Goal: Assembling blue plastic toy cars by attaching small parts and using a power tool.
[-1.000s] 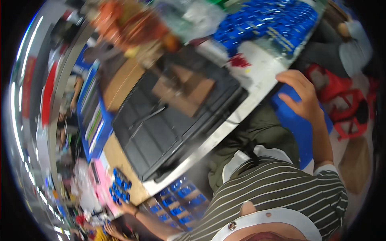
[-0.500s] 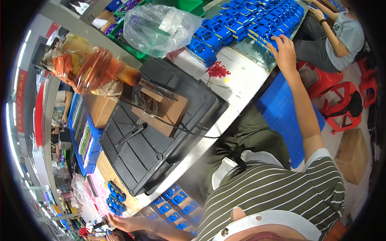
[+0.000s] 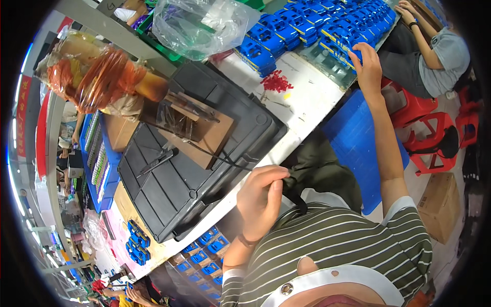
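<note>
My right hand point(image 3: 366, 69) reaches to the near edge of the rows of blue plastic shells point(image 3: 286, 30). Its thumb and curved fingers close on the end of one blue plastic shell point(image 3: 343, 49); the fingers hide part of their grip. My left hand point(image 3: 261, 199) is raised in front of my body, near the table's front edge. Its fingers are loosely bent with the thumb a little apart, and nothing shows between them.
A large black lidded box point(image 3: 204, 148) stands on the white table point(image 3: 312, 77), with a cardboard piece and an orange-wrapped post point(image 3: 102, 77). Small red pieces point(image 3: 276, 82) lie beside the shells. Another person point(image 3: 440, 56) sits at right, near red stools point(image 3: 434, 138).
My left hand has come from the lower left, near a small group of blue shells, to the front of my body. My right hand stays at the shells; the view has shifted slightly.
</note>
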The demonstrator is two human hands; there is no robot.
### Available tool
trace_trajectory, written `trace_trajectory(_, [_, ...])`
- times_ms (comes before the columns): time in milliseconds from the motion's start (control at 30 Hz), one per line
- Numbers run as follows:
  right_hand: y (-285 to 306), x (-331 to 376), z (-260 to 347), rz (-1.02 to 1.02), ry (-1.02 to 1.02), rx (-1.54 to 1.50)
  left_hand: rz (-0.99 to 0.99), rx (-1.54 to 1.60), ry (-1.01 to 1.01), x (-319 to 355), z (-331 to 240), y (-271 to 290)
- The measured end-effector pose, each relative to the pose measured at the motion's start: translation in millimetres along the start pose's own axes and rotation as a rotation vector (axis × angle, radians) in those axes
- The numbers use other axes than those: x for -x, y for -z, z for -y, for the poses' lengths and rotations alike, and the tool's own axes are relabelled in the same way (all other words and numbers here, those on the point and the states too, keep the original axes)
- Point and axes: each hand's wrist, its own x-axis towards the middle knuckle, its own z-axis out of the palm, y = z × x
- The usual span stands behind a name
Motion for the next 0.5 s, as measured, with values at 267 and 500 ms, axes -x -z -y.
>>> trace_trajectory(267, [45.2,7.2,51.4,0.052,-0.3,-0.888,0.078,0.302,0.129,-11.9,19.1,-18.5])
trace_trajectory(500, [91.0,81.5,142.4,1.193,-0.624,-1.623,0.057,0.843,0.256,-21.6,28.4,-34.1])
